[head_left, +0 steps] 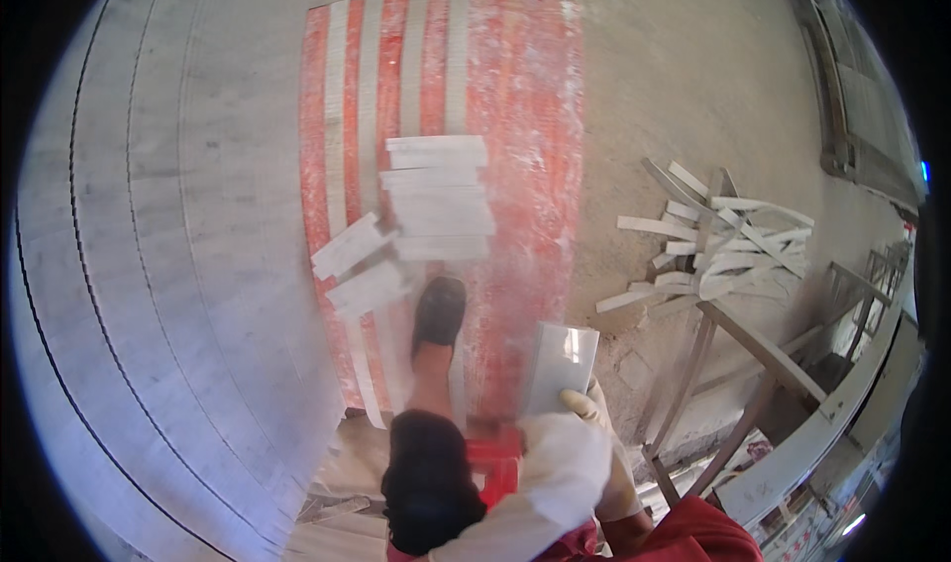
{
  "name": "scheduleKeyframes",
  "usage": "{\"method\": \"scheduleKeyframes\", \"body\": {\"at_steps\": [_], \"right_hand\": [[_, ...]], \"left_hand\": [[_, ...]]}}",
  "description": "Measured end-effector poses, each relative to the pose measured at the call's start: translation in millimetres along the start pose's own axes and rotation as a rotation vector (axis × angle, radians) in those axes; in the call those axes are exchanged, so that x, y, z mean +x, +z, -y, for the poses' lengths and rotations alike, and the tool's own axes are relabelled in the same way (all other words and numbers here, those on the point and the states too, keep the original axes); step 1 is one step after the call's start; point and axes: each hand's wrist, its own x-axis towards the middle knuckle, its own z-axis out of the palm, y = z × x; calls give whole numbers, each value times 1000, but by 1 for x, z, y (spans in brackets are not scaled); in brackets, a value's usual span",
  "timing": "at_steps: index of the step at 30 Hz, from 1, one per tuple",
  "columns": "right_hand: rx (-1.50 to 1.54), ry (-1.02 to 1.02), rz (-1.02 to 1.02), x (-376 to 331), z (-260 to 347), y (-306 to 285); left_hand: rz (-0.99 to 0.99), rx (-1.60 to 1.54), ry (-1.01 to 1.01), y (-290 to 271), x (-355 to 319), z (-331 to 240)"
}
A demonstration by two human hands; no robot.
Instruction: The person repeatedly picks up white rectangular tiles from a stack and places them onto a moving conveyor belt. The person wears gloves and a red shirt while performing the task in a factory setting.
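Note:
At lower centre right, my right hand (591, 410) wears a pale glove and grips the edge of a glossy white flat panel (560, 372), thumb on its face. A white, motion-smeared shape (567, 460), apparently my left glove or sleeve, lies across beside it; its fingers do not show. Ahead, a stack of white strips (438, 201) rests on a red board with pale stripes (520, 106). Two loose groups of strips (349, 245) slant at the stack's left. My foot in a black shoe (439, 309) stands on the board just below the stack.
A tangled heap of pale offcut strips (728, 235) lies on the concrete floor to the right. Large whitish panels with dark seams (158, 265) cover the left. A frame of bars (763, 349) stands at lower right. Something red (495, 460) sits beside my leg.

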Motion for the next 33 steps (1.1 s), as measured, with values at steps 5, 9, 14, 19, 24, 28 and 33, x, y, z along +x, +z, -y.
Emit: {"method": "scheduleKeyframes", "body": {"at_steps": [5,9,14,19,24,28,33], "right_hand": [[-7,-144,8,-58,-13,-49],[13,-195,-33,-103,-12,-66],[-7,-307,-72,-169,-1,-84],[-251,-104,-102,-241,10,-95],[-530,-182,-277,-336,31,-102],[-546,-255,-188,-410,44,-144],[-563,-477,-248,-468,18,-186]], "left_hand": [[-110,-216,-54,14,14,13],[-153,-349,-193,34,8,10],[163,-578,-29,70,8,-8],[351,-1272,308,127,-23,-45],[289,-1640,388,171,-89,-121],[175,-1579,406,203,-113,-175],[303,-1574,331,236,-146,-224]]}}
